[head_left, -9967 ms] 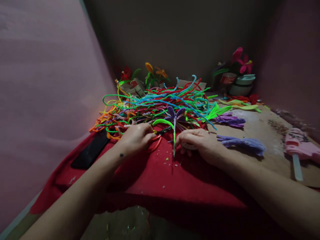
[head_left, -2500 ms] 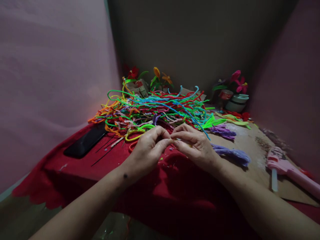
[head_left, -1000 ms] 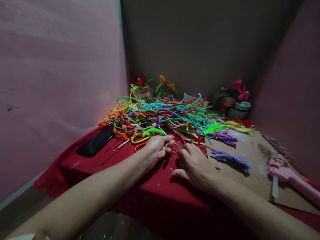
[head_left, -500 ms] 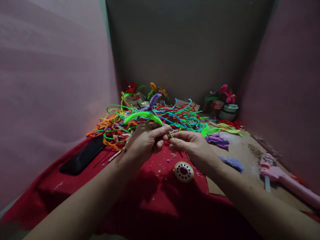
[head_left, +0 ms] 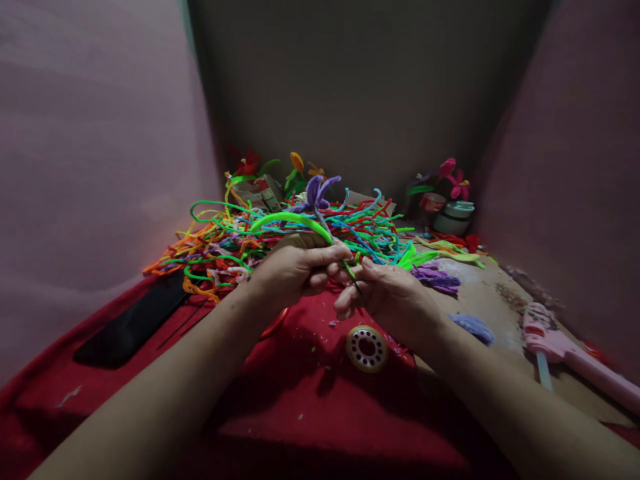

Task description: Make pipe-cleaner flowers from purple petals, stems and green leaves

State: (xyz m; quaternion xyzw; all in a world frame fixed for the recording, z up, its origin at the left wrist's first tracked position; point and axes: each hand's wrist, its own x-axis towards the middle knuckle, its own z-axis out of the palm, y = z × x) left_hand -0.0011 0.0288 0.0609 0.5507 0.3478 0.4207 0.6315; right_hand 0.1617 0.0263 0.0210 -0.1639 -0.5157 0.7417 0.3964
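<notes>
Shifted rightward since the earlier frame: purple flower (head_left: 316, 197), mid-frame, narrow petals (head_left: 327, 181) splayed, green leaf (head_left: 287, 218) arched; left hand (head_left: 293, 268) pinching its stem (head_left: 345, 266), right hand (head_left: 397, 293) alongside, fingers parted.

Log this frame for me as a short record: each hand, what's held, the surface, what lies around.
Left hand: pinches the flower by its stem
Right hand: fingers at the stem's lower end; grip unclear
Flower: purple petals, one green leaf, tilted
Surface: red cloth; cardboard on the right
Beyond hands: pile of multicolored pipe cleaners
Left side: black phone
Near right hand: round spool on the cloth
Far right: pink glue gun
</notes>
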